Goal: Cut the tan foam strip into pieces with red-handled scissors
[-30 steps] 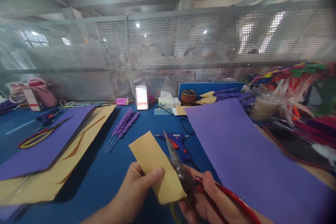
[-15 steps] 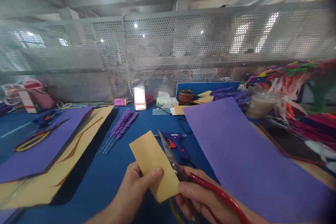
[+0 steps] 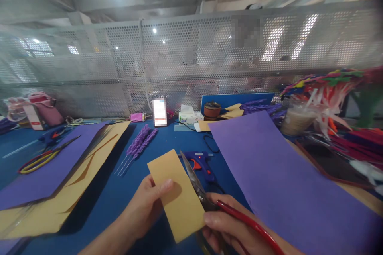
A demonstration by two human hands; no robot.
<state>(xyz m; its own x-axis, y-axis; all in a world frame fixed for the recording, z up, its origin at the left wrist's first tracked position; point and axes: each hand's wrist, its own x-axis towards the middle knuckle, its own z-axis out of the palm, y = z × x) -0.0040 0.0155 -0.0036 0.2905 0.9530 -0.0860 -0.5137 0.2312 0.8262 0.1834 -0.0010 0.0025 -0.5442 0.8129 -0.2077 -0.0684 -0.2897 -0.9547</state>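
Note:
A rectangular piece of tan paper (image 3: pixel 179 207) is tilted in front of me, its left edge pinched by my left hand (image 3: pixel 149 199) with the thumb on top. My right hand (image 3: pixel 223 219) is wrapped around a pair of scissors (image 3: pixel 194 179) with red-covered handles. The blades point up and left along the paper's right edge and look closed or nearly so. My right thumb and fingers touch the paper's lower right corner. Just beyond the blades lies a blue glue gun (image 3: pixel 203 161) with an orange trigger.
Purple lavender-like stems (image 3: pixel 139 141) lie left of centre. Purple sheet (image 3: pixel 263 167) spreads to the right; more purple (image 3: pixel 60 167) and tan sheets (image 3: pixel 98 159) lie left, with yellow-red scissors (image 3: pixel 44 157) on them. A drink cup (image 3: pixel 296 119), tissue pack (image 3: pixel 190 115) and phone (image 3: pixel 159 112) stand behind.
My left hand has shifted left and slightly up along the paper, its thumb now nearer the left edge. The paper's lower end sits lower. The scissors have barely moved.

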